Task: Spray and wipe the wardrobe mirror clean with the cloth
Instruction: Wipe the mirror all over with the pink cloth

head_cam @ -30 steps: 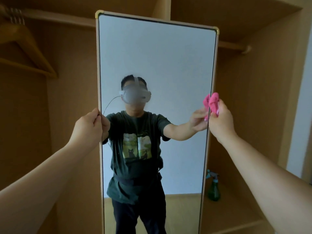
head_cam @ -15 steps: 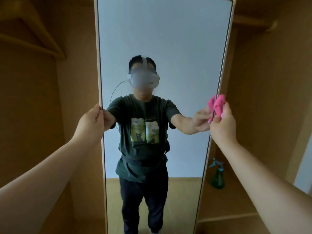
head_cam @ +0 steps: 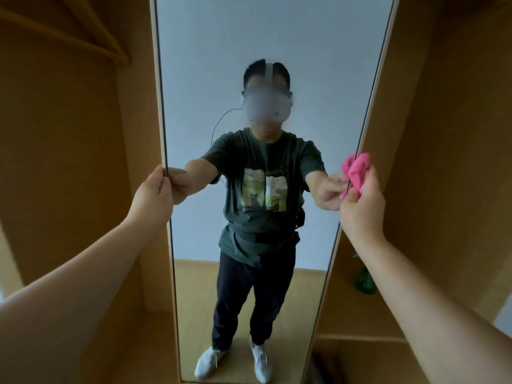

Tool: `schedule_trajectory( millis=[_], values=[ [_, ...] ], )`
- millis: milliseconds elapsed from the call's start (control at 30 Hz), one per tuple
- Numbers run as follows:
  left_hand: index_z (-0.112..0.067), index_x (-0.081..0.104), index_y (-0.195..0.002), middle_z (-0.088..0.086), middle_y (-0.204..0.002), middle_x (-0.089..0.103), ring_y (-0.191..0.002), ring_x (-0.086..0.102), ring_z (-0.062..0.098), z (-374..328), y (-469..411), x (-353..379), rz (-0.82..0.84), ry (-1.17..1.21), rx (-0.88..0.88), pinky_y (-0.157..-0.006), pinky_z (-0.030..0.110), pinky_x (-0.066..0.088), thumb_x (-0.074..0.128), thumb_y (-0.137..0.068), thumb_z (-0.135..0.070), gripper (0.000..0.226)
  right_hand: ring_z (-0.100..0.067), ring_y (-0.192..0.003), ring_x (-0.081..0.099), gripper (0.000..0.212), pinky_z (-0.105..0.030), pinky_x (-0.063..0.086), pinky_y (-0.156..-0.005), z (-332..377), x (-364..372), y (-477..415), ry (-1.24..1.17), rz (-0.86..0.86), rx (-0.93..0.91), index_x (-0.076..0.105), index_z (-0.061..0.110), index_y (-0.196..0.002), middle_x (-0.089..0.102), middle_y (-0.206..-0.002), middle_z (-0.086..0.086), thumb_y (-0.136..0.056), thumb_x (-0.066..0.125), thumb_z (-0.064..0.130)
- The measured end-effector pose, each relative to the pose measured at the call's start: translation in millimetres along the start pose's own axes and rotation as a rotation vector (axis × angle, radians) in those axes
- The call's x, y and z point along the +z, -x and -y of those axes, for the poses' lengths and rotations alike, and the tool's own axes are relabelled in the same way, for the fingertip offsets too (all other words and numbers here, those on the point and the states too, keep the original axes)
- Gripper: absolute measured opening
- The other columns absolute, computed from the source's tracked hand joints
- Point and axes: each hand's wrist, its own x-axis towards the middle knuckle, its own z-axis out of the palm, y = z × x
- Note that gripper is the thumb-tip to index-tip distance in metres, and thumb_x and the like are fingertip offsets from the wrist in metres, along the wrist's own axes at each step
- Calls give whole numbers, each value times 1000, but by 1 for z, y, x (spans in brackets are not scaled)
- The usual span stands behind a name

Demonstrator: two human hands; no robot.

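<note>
Right grip (head_cam: 363, 207) clutching cloth (head_cam: 357, 169), left (head_cam: 152, 195) pinching mirror (head_cam: 277, 37)

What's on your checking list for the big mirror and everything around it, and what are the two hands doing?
Surface: mirror stands upright in the wooden wardrobe; any smudges are too faint to tell.
Job's things: pink cloth bunched at the mirror's right edge; green spray bottle low on the right, partly hidden behind the right arm.
Clutter: nothing seen.
Hands: left hand grips the mirror's left edge; right hand holds the cloth at the right edge.
Cables: thin cable, seen only in the reflection.
Surroundings: wardrobe panels on both sides.
</note>
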Motion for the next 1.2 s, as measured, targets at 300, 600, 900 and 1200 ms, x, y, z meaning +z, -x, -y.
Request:
schedule_trajectory(
  millis=[300, 600, 900, 1200],
  values=[
    [-27, 53, -131, 1, -120, 63, -103, 63, 16, 24, 30, 3, 122, 81, -105, -77, 22, 51, 29, -100, -9, 43, -26, -124, 55, 51, -41, 44, -106, -17, 5, 21, 15, 0, 71, 43, 13, -142, 58, -133, -10, -95, 44, -6],
    [-32, 48, -135, -2, -131, 58, -115, 59, 13, 74, 47, 7, 326, 156, -154, -78, 14, 47, 34, -98, -5, 48, -24, -119, 58, 39, -36, 46, -102, -34, 12, 48, 81, -9, 121, 50, 12, -131, 62, -126, -10, -95, 46, -4],
    [-43, 40, -139, -8, -140, 51, -121, 51, 9, 106, 68, 14, 399, 95, -121, -66, 1, 39, 33, -86, 12, 76, -24, -117, 60, 40, -35, 48, -100, -55, 17, 71, 106, 10, 156, 49, 15, -135, 64, -125, -9, -97, 48, 1],
    [-34, 35, -144, -1, -143, 48, -122, 51, 14, 127, 91, 25, 426, 36, -169, -61, -1, 40, 33, -82, 13, 78, -26, -122, 56, 48, -38, 47, -102, -81, 22, 101, 152, 63, 230, 44, 17, -142, 61, -130, -9, -97, 47, 1]
  ],
)
